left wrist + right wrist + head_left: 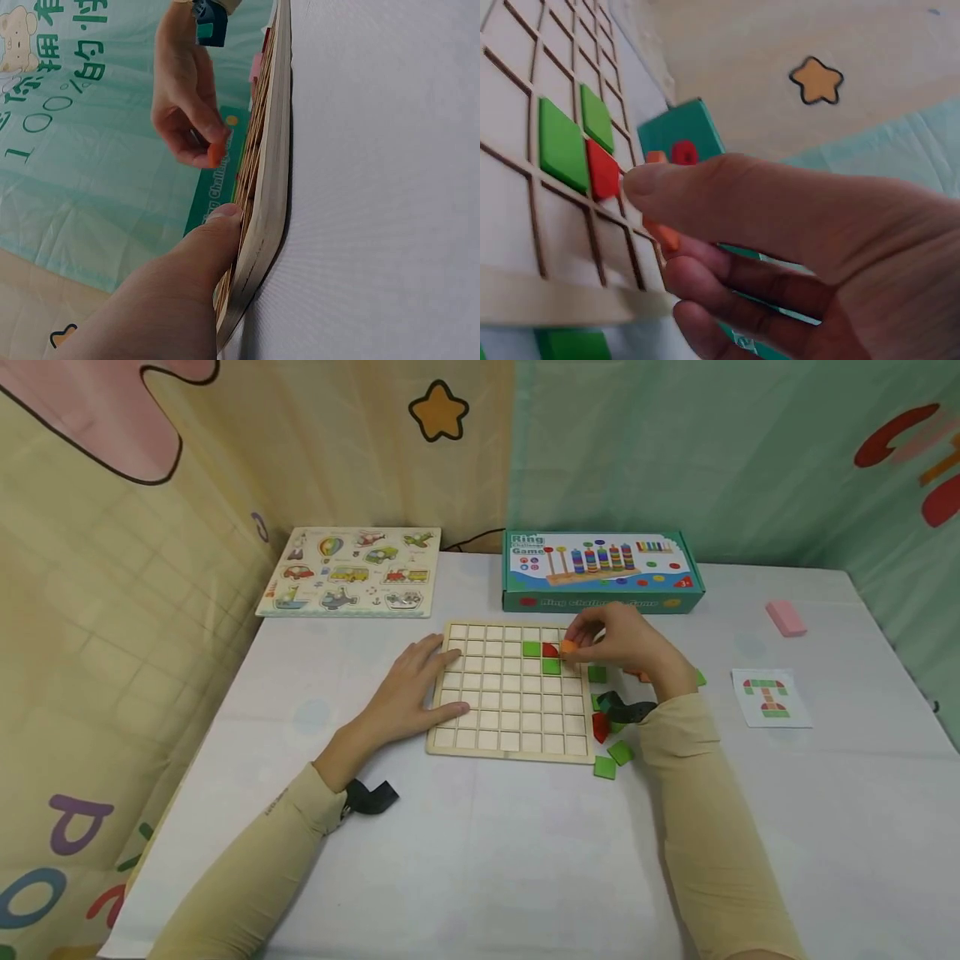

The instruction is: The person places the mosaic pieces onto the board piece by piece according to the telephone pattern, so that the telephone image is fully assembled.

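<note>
A wooden grid board [510,693] lies on the table. Two green square tiles [532,649] and a red tile with a curved edge [550,650] sit in its cells near the upper right. Over the board's upper right corner, my right hand [622,639] pinches an orange tile [662,234] between thumb and fingers. That tile is partly hidden by the thumb in the right wrist view. My left hand [412,689] rests at the board's left side, fingers and thumb spread over its rim, with the thumb [214,236] touching the edge.
Loose green tiles [604,767] and red tiles [601,727] lie right of the board, some under the right wrist. Farther right are a pattern card [772,698] and a pink block [786,618]. Behind stand a picture puzzle [349,572] and a Ring Challenge Game box [600,572].
</note>
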A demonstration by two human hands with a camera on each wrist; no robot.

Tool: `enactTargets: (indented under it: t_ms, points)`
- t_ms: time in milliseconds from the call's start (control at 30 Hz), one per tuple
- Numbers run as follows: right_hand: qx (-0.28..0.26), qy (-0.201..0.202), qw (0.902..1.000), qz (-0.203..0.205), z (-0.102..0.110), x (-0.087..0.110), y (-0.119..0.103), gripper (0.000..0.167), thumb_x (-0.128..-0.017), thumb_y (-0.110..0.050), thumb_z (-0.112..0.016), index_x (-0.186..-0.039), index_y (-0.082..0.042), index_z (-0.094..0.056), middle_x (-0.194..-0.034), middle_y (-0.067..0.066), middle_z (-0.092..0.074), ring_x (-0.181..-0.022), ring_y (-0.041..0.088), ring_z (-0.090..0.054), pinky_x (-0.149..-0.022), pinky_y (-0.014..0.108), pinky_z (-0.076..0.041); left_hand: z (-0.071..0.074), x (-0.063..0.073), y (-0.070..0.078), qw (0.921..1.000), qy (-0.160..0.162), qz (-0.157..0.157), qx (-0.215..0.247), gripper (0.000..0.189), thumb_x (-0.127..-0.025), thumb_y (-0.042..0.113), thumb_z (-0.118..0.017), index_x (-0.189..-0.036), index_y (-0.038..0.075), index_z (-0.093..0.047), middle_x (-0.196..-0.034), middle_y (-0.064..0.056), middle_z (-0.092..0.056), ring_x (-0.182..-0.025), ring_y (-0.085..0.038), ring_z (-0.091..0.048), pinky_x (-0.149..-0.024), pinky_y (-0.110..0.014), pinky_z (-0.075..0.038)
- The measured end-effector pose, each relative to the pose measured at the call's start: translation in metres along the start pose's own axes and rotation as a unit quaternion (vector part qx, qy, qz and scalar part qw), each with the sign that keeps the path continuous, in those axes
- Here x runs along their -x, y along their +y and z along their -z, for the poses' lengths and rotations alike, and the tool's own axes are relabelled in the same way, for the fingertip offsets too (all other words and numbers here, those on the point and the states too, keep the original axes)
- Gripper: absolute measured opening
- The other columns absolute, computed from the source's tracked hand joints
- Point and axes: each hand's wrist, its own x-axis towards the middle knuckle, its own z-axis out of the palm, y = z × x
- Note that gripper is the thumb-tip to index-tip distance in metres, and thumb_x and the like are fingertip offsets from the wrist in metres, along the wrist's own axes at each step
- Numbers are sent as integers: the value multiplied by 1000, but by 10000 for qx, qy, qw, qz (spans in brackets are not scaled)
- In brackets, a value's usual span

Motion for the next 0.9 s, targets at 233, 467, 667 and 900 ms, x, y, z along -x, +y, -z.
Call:
enactTargets:
  t_ms: [233, 467, 667, 900]
  points:
    - [23, 166, 9974, 707, -34, -16, -34, 24, -87, -19, -88, -105, -7, -76, -95, 8, -73, -88, 21, -65, -79, 34, -55, 0, 0, 1, 10000, -1, -9, -1, 85, -92, 54, -75, -158, 8, -45, -170, -21, -28, -161, -38, -21, -134, -54, -11]
    - [163, 200, 9951, 959, -59, -25, -42, 27, -87, -14, -88, -109, -4, -75, -97, 10, -73, -87, 21, -67, -81, 35, -57, 1, 0, 2, 10000, -36, 35, -21, 85, -92, 55, -74, -159, 10, -45, -171, -20, -27, -161, -37, -21, -134, -53, -11]
    - [119, 282, 9963, 797, -62, -25, -44, 26, -88, -12, -86, -111, -4, -76, -97, 10, -74, -87, 23, -66, -80, 36, -56, 2, 0, 1, 10000, -46, 15, -11, 85, -92, 54, -75, -159, 9, -45, -171, -21, -27, -161, -38, -21, -134, -53, -10]
    - [186, 96, 9962, 851, -60, -26, -44, 19, -89, -13, -86, -106, -7, -81, -102, 8, -77, -90, 22, -67, -82, 36, -56, 1, 0, 0, 10000, -73, 51, -15, 86, -92, 55, -74, -159, 10, -44, -172, -19, -25, -162, -37, -19, -134, -53, -10]
